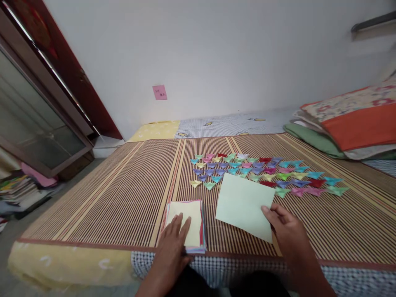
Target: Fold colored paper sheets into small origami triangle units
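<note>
A stack of coloured square papers [193, 225] lies near the mat's front edge, a pale yellow sheet on top. My left hand [173, 245] rests on the stack's left side, fingers spread and holding nothing. Between the thumb and fingers of my right hand [286, 229] is the right edge of a pale green square sheet [244, 204], unfolded and raised above the mat. Behind that sheet stand rows of small folded paper pieces [283, 176] in many colours, and the sheet hides some of them.
The striped mat [108, 194] covers the bed. Folded orange and green bedding [359, 123] is piled at the back right. A pink note [159, 92] is on the wall. Books [18, 187] lie at the far left.
</note>
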